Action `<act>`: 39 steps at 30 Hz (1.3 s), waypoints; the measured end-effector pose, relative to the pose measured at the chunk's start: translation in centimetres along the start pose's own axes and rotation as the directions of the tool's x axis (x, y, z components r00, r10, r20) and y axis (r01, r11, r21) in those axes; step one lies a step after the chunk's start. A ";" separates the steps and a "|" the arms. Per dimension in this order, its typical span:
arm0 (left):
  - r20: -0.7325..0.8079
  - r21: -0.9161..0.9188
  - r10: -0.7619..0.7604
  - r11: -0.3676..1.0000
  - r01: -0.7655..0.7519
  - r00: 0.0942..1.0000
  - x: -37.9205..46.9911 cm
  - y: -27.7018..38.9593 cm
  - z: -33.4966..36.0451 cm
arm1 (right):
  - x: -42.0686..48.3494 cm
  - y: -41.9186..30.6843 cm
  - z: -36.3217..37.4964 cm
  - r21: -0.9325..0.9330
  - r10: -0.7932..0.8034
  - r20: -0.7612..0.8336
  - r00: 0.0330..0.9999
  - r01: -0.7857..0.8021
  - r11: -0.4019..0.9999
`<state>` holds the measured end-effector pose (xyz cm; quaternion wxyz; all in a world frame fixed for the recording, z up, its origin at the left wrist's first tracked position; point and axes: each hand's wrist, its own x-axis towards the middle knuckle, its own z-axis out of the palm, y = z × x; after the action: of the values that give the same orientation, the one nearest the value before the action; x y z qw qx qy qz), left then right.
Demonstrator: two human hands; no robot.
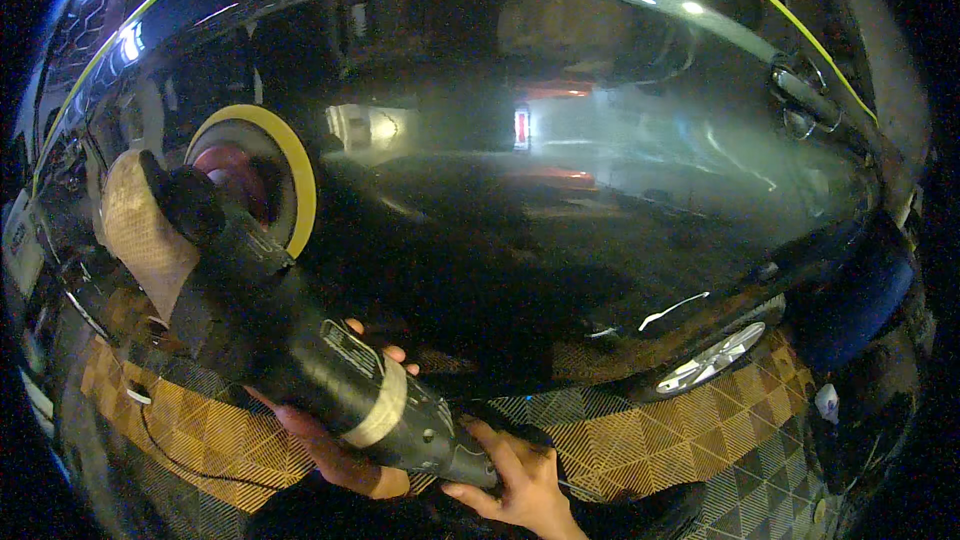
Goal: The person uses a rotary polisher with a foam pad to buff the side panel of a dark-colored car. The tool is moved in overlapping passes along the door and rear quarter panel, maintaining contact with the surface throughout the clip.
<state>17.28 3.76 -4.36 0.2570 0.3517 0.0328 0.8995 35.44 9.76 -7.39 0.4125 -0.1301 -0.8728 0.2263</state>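
A black rotary polisher lies diagonally across the lower left, a pale band around its body. Its round pad with a yellow rim is at a glossy black car body panel; whether it touches is unclear. My left hand reaches under the body, mostly hidden, with fingertips showing on the far side. My right hand grips the rear end, thumb and fingers on either side. A tan textured cover or cloth sits by the tool's head, its exact kind unclear.
Bright lamps reflect in the panel. A door handle is at the upper right, a wheel at the lower right. Yellow trim or tape curves along the top. A dark cord runs over the tiled floor.
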 end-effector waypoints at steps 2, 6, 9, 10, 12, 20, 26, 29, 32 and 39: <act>-0.016 -0.034 0.007 0.999 -0.008 1.000 -0.4 -1.2 0.3 | -0.8 0.4 -0.2 0.033 0.074 -0.026 0.997 -0.073 0.997; -0.022 0.063 0.020 0.998 -0.018 1.000 -1.9 -4.1 1.0 | -3.6 2.6 -1.3 -0.010 0.155 -0.087 0.984 -0.156 0.988; 0.076 0.309 0.054 0.948 -0.075 0.996 -2.7 -6.4 1.6 | -8.3 3.3 -2.0 -0.041 0.458 -0.075 0.886 -0.462 0.886; 0.132 0.429 0.070 0.895 -0.121 0.989 -2.9 -7.3 2.0 | -9.6 3.9 -1.7 -0.051 0.493 -0.150 0.857 -0.505 0.862; 0.280 0.664 0.085 0.702 -0.257 0.956 -2.9 -9.2 3.2 | -11.9 5.3 -1.0 -0.002 0.513 -0.313 0.799 -0.541 0.841; 0.424 0.835 -0.385 0.517 -0.190 0.820 -1.2 -12.7 9.4 | -12.6 8.1 2.3 0.467 0.535 -0.560 0.633 -0.292 0.835; 0.456 0.804 -0.388 0.566 -0.183 0.801 -0.1 -10.3 8.3 | -11.2 5.9 4.2 0.538 0.550 -0.473 0.688 -0.270 0.799; 0.501 0.757 -0.193 0.570 -0.320 0.844 -0.1 -7.8 6.1 | -11.0 5.2 4.7 0.554 0.608 -0.102 0.787 -0.463 0.692; 0.456 0.708 -0.177 0.666 -0.235 0.872 -0.2 -5.5 3.7 | -10.1 4.9 6.3 0.535 0.485 -0.071 0.872 -0.377 0.756; 0.138 0.553 -0.028 0.832 -0.053 0.990 -1.5 2.4 -2.1 | -5.7 1.0 9.3 0.220 0.414 0.230 0.881 -0.461 0.859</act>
<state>15.82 1.27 -6.23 0.1396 0.4735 0.2719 0.8261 31.78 5.56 -16.88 0.2858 -0.2482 -0.8138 0.4409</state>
